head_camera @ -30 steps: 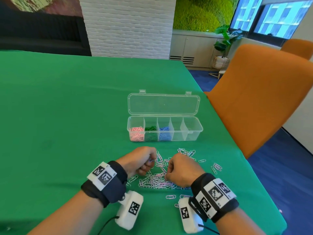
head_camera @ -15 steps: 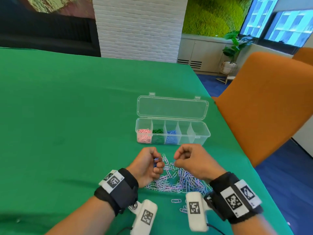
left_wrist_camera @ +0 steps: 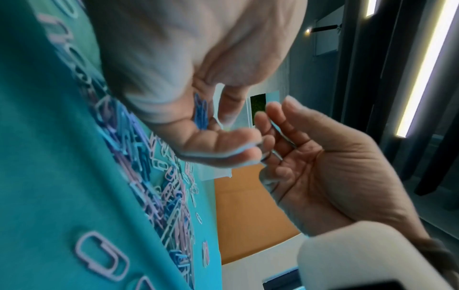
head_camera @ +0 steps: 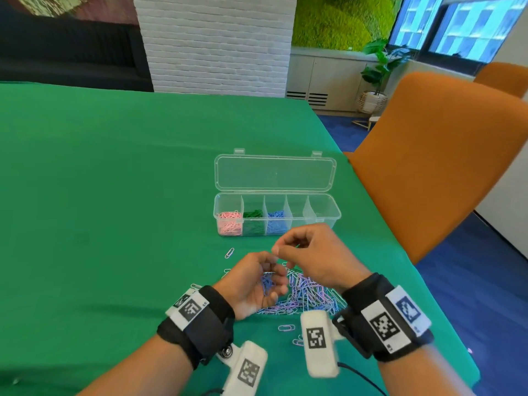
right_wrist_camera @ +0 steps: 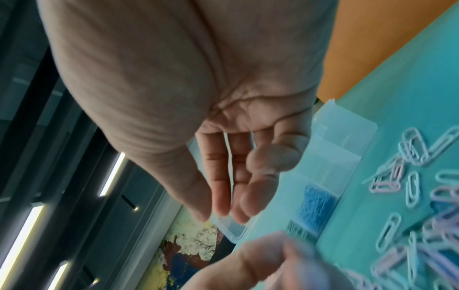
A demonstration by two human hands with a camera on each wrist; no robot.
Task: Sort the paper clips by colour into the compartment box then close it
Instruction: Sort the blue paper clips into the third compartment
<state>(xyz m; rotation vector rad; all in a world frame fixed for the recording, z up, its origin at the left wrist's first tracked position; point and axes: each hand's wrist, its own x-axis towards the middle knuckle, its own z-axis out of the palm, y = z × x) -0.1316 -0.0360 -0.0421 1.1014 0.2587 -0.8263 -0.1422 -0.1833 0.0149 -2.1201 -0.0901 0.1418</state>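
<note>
The clear compartment box [head_camera: 323, 215] stands with its lid [head_camera: 274, 172] folded back. It holds pink clips [head_camera: 228, 222], green clips [head_camera: 253, 221] and blue clips [head_camera: 276, 221] in its three left compartments. A mixed pile of clips [head_camera: 311, 292] lies on the green table between my wrists. My left hand [head_camera: 271, 281] is cupped palm up over the pile and holds a small bunch of blue clips [left_wrist_camera: 201, 111]. My right hand [head_camera: 278, 250] hovers just above it, thumb and forefinger tips together on a thin clip that barely shows.
An orange chair [head_camera: 428, 167] stands close against the table's right edge. A single clip [head_camera: 229, 252] lies left of the pile, and a few more clips [head_camera: 285, 327] lie near my right wrist. The table [head_camera: 114, 195] stretches far to the left and back.
My right hand has lifted off the pile and come over my left hand. The left hand has turned palm up, showing the blue clips it holds.
</note>
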